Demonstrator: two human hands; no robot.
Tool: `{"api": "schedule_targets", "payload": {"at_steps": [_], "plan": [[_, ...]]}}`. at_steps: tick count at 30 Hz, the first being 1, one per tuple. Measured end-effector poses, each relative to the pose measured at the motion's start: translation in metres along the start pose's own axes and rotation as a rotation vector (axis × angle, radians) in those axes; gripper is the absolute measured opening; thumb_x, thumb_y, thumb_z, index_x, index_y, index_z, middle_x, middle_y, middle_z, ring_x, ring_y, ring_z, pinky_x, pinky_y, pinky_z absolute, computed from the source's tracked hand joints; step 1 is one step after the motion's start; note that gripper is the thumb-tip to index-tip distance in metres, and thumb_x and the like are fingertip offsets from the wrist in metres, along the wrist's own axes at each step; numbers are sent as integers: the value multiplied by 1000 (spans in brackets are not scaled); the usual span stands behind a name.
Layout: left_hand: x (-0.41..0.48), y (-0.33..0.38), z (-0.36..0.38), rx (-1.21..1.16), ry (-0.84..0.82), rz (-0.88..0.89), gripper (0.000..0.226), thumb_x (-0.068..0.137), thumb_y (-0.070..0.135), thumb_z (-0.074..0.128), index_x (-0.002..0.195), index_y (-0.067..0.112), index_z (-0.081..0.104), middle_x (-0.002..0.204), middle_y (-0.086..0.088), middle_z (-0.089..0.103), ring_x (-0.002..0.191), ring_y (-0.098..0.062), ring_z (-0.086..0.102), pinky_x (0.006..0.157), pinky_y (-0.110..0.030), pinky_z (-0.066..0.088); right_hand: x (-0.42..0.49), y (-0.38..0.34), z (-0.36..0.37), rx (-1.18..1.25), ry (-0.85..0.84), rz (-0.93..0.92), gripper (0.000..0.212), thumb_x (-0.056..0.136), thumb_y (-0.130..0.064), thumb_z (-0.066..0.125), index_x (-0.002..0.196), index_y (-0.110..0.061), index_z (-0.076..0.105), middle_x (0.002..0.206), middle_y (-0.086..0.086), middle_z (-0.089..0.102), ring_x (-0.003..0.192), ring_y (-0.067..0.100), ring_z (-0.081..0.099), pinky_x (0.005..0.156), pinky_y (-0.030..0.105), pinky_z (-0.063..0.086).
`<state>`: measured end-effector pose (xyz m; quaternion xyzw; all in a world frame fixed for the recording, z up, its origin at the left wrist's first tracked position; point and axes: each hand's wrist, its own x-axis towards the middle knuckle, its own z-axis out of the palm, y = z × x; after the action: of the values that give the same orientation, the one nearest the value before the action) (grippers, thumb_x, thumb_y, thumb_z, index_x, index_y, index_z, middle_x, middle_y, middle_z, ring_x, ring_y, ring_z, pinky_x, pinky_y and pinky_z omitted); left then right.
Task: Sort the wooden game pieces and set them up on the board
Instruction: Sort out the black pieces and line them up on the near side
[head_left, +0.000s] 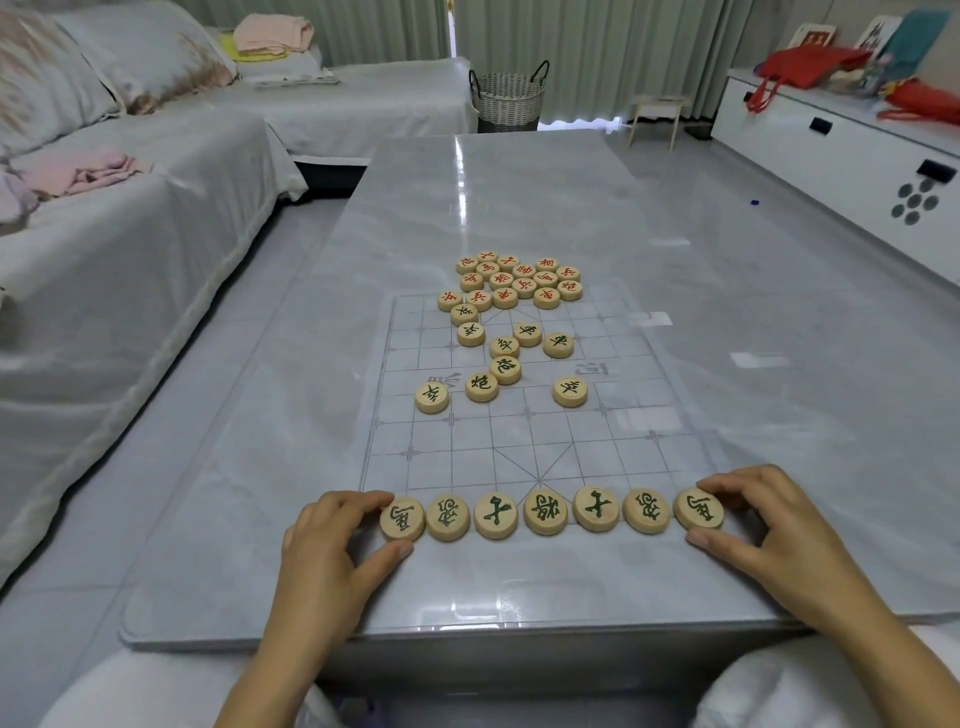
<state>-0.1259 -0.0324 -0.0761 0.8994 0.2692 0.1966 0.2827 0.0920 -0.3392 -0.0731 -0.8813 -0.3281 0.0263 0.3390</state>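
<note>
wooden pieces (545, 513) on the gridded board (470, 447)

A glossy grey table (519, 197) stands on a pale grey tiled floor (753, 218); a cloth-covered sofa (130, 218) runs along the left; pale green curtains (597, 41) hang behind a woven basket (508, 96) and small wooden stool (655, 111), daylight showing beneath; a white cabinet (831, 156) lines the right.

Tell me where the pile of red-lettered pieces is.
Head view: the red-lettered pieces sit bunched in the middle of the table at the far edge of the board, just beyond the scattered green-lettered pieces and far from the near row.
</note>
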Motion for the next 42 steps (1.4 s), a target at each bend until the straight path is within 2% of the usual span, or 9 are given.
{"api": "schedule_targets", "payload": {"at_steps": [3,7,11,15,24,29,36,40,42], "plan": [[0,-1,-1,-1,-5,-6,44,65,39,75,105,25,63,95,13,54,92,-17,53,85,-38,43,0,0,-2,1,-11,-16,61,48,-85,50,99,-51,47,101,-30,45,99,-3,49,80,7,39],[-1,0,-1,-18,-9,-11,45,64,44,65,105,26,62,95,15,53,93,-15,52,86,-39,45,-1,-3,-3,1,-31,-10,52,57,-83,49,98,-50,50,107,-29,44,100,-2,49,78,8,39],[-1,0,-1,-21,-4,-8,48,63,49,61,105,27,62,95,18,52,92,-14,53,85,-39,45,2,-4,2,-56,28,33,38,67,-45,72,100,-27,62,97,-17,51,88,12,55,73,18,42],[0,-1,0,-22,4,1,59,59,64,48,105,29,61,94,26,47,92,-12,52,85,-38,46,3,-6,0,-74,7,30,64,55,-84,48,97,-37,56,96,-18,51,86,9,54,76,14,42],[0,0,1,-11,2,-6,46,65,45,64,106,25,63,96,12,54,92,-16,54,84,-37,44,2,-5,0,-93,-1,64,75,55,-90,36,102,-36,58,95,-10,52,86,12,54,72,22,41],[0,0,1,-3,9,-4,54,63,58,58,106,26,63,96,12,55,90,-13,53,83,-32,40,1,-8,0,-119,3,68,55,67,-62,67,105,-22,64,97,-5,54,87,16,55,75,28,42],[-1,-2,1,0,14,-5,60,60,62,48,106,26,63,96,12,56,91,-14,53,83,-34,43,0,-9,1,-121,-10,95,43,68,-34,76,108,-20,64,98,-4,53,88,16,55,78,31,44],[0,0,1,-2,0,-19,48,69,43,72,112,24,61,99,10,55,96,-17,53,85,-33,39,-1,-9,-2,-104,-41,83,53,66,-63,65,107,-30,60,99,-12,51,89,11,53,81,33,46],[0,1,1,0,0,-13,52,67,44,70,114,26,59,99,10,55,95,-16,52,84,-31,37,-1,-7,-2,-80,-47,70,64,59,-77,54,107,-35,57,101,-20,48,90,10,54,80,28,44]]}}
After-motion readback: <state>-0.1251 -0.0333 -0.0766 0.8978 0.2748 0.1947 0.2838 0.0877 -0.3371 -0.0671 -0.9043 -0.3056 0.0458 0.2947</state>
